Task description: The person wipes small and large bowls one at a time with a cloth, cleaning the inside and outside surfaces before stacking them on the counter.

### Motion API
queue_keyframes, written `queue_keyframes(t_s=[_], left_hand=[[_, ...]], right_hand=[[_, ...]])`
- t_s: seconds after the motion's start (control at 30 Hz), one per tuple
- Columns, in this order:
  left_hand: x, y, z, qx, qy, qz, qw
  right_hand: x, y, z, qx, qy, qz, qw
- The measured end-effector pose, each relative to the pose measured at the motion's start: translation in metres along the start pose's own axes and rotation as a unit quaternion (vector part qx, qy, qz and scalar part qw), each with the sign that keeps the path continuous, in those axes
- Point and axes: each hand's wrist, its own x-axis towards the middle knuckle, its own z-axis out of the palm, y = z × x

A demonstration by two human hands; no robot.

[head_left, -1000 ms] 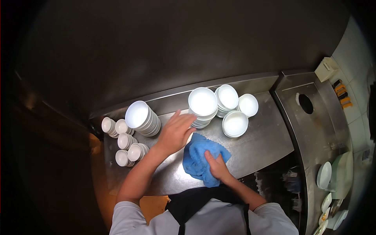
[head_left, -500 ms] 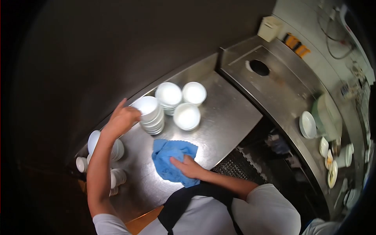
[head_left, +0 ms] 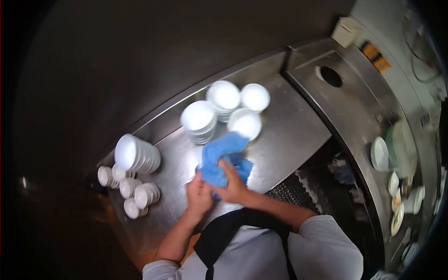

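Note:
A blue cloth (head_left: 216,173) is bunched between my two hands over the steel counter, one fold of it reaching up to the nearest stack of white bowls. My right hand (head_left: 232,187) grips it from the right, thumb over the fabric. On the cloth's lower left edge, my left hand (head_left: 199,195) is closed with its fingers curled; the fingertips are partly hidden. Just beyond the cloth stand several stacks of white bowls, among them a tall stack (head_left: 199,119) at the left and a lower stack (head_left: 244,123) at the right.
Left on the counter (head_left: 175,172) are a tall leaning bowl stack (head_left: 135,154) and several stacks of small white cups (head_left: 143,195). A sink-side counter with a round hole (head_left: 331,76) curves round at the right, holding a white bowl (head_left: 380,154) and dishes.
My left hand has left the tall bowl stack and come down to the cloth. The cloth, spread on the counter before, is now gathered up between both hands. The view has shifted.

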Motion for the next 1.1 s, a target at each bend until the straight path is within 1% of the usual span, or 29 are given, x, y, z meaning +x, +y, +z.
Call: queue_keyframes(t_s=[0.03, 0.1, 0.13, 0.17, 0.2, 0.23, 0.27, 0.3, 0.33, 0.37, 0.4, 0.43, 0.5, 0.53, 0.57, 0.6, 0.63, 0.67, 0.7, 0.77, 0.83, 0.87, 0.9, 0.93, 0.97, 1.0, 1.03, 1.07, 1.1], left_hand=[[-0.003, -0.015, 0.009, -0.020, -0.020, 0.018, 0.999], [-0.011, 0.012, 0.024, -0.069, -0.045, 0.002, 0.997], [-0.016, 0.016, 0.024, -0.069, -0.063, -0.001, 0.996], [-0.019, 0.023, 0.024, -0.089, -0.022, 0.035, 0.995], [-0.017, 0.031, 0.025, -0.104, 0.018, 0.076, 0.991], [-0.013, 0.037, 0.025, -0.118, 0.057, 0.119, 0.984], [-0.008, 0.038, 0.026, -0.169, 0.128, 0.093, 0.973], [0.000, 0.032, 0.019, -0.118, 0.129, 0.097, 0.980], [0.008, 0.018, 0.008, -0.068, 0.130, 0.095, 0.985], [0.008, 0.006, -0.003, -0.017, 0.130, 0.088, 0.987], [0.001, -0.003, -0.016, 0.091, 0.066, 0.135, 0.985], [-0.006, -0.004, -0.016, 0.149, 0.045, 0.120, 0.981], [-0.016, 0.000, -0.014, 0.264, -0.005, 0.095, 0.960], [-0.022, 0.024, -0.012, 0.192, -0.006, 0.116, 0.974], [-0.028, 0.040, -0.016, 0.160, -0.045, 0.091, 0.982], [-0.033, 0.052, -0.021, 0.125, -0.084, 0.067, 0.986], [-0.036, 0.058, -0.028, 0.090, -0.120, 0.044, 0.988], [-0.039, 0.048, -0.032, 0.000, -0.107, 0.076, 0.991], [-0.042, 0.036, -0.041, -0.097, -0.124, 0.048, 0.986], [-0.031, 0.007, -0.049, -0.289, -0.074, 0.048, 0.953], [-0.019, 0.024, -0.046, -0.327, 0.093, 0.053, 0.939], [-0.021, 0.026, -0.044, -0.304, 0.086, 0.049, 0.948], [-0.022, 0.019, -0.038, -0.234, 0.092, 0.080, 0.965], [-0.021, 0.009, -0.030, -0.164, 0.097, 0.112, 0.975], [-0.020, 0.000, -0.021, -0.093, 0.102, 0.142, 0.980], [-0.019, 0.008, -0.013, -0.179, 0.141, 0.093, 0.969], [-0.016, 0.009, -0.012, -0.296, 0.131, 0.039, 0.945], [-0.012, 0.009, -0.013, -0.409, 0.118, -0.016, 0.905], [-0.011, 0.008, -0.014, -0.515, 0.103, -0.071, 0.848]], right_hand=[[0.011, 0.009, 0.001, -0.039, 0.007, 0.021, 0.999], [0.048, 0.007, -0.011, 0.078, -0.047, 0.149, 0.985], [0.064, -0.001, -0.023, 0.187, -0.064, 0.253, 0.947], [0.074, -0.008, -0.029, 0.288, -0.077, 0.355, 0.886], [0.067, -0.001, -0.021, 0.332, -0.029, 0.347, 0.876], [0.053, 0.005, -0.007, 0.280, -0.010, 0.292, 0.915], [0.032, 0.009, 0.011, 0.227, 0.009, 0.233, 0.946], [0.021, 0.010, 0.022, 0.174, 0.027, 0.172, 0.969], [0.019, 0.004, 0.024, 0.048, -0.039, 0.041, 0.997], [0.015, -0.003, 0.025, -0.075, -0.100, -0.093, 0.988], [0.023, -0.018, 0.028, -0.112, -0.112, -0.143, 0.977], [0.031, -0.025, 0.028, -0.149, -0.176, -0.082, 0.969], [0.055, -0.030, 0.021, -0.225, -0.290, 0.037, 0.929], [0.073, -0.026, 0.016, -0.188, -0.252, 0.030, 0.949], [0.084, -0.023, 0.008, -0.021, -0.274, 0.135, 0.952], [0.093, -0.020, -0.002, 0.146, -0.286, 0.235, 0.917], [0.098, -0.018, -0.010, 0.306, -0.289, 0.323, 0.848], [0.088, -0.002, -0.013, 0.380, -0.244, 0.377, 0.808], [0.080, -0.001, -0.011, 0.388, -0.205, 0.394, 0.807], [0.062, 0.001, -0.003, 0.403, -0.127, 0.432, 0.796], [0.057, 0.005, 0.004, 0.393, -0.127, 0.449, 0.792], [0.056, -0.002, 0.007, 0.382, -0.118, 0.454, 0.796], [0.055, -0.006, 0.011, 0.371, -0.107, 0.459, 0.800], [0.050, -0.001, 0.017, 0.372, -0.107, 0.458, 0.800], [0.039, -0.002, 0.023, 0.347, -0.100, 0.425, 0.830], [0.028, -0.009, 0.033, 0.320, -0.093, 0.390, 0.858], [0.019, -0.013, 0.038, 0.294, -0.086, 0.352, 0.884], [0.010, -0.013, 0.038, 0.233, -0.145, 0.232, 0.933], [0.000, -0.014, 0.037, 0.165, -0.202, 0.107, 0.959]])
